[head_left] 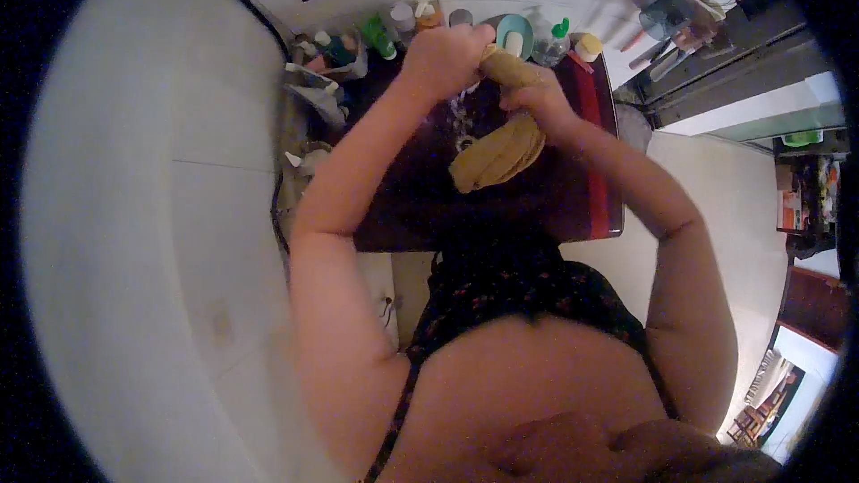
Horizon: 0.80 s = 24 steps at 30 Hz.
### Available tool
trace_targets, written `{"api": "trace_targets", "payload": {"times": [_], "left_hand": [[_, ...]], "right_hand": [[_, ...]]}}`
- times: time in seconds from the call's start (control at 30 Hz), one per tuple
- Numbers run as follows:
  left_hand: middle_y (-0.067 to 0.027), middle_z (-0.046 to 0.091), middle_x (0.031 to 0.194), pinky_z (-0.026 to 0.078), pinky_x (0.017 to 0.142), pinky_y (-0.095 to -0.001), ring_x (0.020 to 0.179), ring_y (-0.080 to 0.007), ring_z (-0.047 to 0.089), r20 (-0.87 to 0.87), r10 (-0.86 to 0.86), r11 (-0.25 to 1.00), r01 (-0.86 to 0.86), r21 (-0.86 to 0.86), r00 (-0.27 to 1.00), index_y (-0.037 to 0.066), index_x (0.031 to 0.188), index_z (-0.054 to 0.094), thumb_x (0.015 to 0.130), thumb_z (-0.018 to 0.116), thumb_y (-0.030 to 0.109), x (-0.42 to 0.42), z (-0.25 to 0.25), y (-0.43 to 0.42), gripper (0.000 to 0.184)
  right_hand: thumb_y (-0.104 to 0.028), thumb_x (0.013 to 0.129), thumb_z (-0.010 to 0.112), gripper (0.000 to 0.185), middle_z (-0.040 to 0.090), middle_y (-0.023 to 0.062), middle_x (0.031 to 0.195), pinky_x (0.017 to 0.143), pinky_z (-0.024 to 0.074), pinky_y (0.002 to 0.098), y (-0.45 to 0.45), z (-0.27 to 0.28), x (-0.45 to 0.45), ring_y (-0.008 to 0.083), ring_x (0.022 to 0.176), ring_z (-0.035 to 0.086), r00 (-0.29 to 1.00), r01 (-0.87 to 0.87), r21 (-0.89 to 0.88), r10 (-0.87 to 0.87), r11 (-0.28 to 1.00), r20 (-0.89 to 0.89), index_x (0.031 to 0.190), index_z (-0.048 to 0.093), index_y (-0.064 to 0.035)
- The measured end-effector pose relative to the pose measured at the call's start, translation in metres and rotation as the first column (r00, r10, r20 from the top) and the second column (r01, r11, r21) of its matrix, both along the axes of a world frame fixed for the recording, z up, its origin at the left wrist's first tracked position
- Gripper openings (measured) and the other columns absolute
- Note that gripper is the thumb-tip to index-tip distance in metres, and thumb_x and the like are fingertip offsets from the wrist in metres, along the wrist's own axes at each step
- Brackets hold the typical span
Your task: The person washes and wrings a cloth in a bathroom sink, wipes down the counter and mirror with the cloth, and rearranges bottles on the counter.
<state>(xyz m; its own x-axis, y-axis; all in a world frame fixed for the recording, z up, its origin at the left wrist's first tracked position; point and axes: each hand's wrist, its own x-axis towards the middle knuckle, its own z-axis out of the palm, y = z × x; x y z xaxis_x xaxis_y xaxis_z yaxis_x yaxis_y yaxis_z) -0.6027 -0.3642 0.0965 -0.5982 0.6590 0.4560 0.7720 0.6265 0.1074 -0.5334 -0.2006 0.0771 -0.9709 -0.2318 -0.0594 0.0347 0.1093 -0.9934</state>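
A tan cloth [499, 157] is bunched and twisted between my two hands over a dark red counter [403, 188]. My left hand [447, 61] is closed at the cloth's upper end. Lower and to the right, my right hand [548, 105] wraps round its middle. Below the right hand, the rest of the cloth hangs in loose folds towards the left. Something shiny shows on the counter behind the cloth, too blurred to name.
Along the back wall stand a green tube [379, 38], a soap dish [514, 29] with a pale bar, a green-topped pump bottle [555, 43] and a yellow-lidded jar [587, 47]. A bin of bottles [338, 55] sits left. A mirror edge lies above, a tiled wall [134, 215] left.
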Motion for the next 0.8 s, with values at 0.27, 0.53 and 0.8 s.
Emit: {"api": "trace_targets", "payload": {"times": [0.27,0.53,0.8], "left_hand": [[-0.0099,0.057,0.068,0.044,0.052,-0.0423,0.062,-0.032,0.057,0.096,0.123,0.919,-0.15,0.365,0.988,0.01,0.079,0.051,0.071,0.059,0.021,-0.004,-0.069,0.023,0.016],[-0.0121,0.056,0.064,0.044,0.054,-0.0441,0.06,-0.0339,0.057,0.313,0.204,0.917,-0.293,0.271,0.928,0.01,0.078,0.05,0.071,0.061,0.026,0.009,-0.135,0.031,0.021],[-0.0185,0.047,0.116,0.04,0.087,-0.0352,0.106,-0.028,0.046,0.832,0.151,0.891,-0.439,0.119,0.534,0.0,0.118,0.04,0.075,0.065,0.032,0.044,-0.083,-0.03,0.059]], "right_hand": [[-0.004,0.058,0.05,0.05,0.054,0.0064,0.09,0.066,0.0463,0.0307,-0.032,-0.038,0.005,0.0205,0.073,0.054,0.927,0.317,-0.672,-0.068,0.669,0.369,0.108,0.049,-0.0041],[-0.003,0.063,0.048,0.049,0.055,0.0093,0.1,0.079,0.0463,0.0341,-0.026,-0.096,0.001,0.024,0.087,0.055,0.847,0.488,-0.719,-0.071,0.495,0.527,0.112,0.048,-0.0045],[-0.019,0.074,0.062,0.02,0.053,0.0061,0.074,0.069,0.0474,0.039,0.027,-0.079,0.011,0.0237,0.07,0.055,0.824,0.485,-0.632,-0.073,0.604,0.562,0.089,0.051,-0.0099]]}}
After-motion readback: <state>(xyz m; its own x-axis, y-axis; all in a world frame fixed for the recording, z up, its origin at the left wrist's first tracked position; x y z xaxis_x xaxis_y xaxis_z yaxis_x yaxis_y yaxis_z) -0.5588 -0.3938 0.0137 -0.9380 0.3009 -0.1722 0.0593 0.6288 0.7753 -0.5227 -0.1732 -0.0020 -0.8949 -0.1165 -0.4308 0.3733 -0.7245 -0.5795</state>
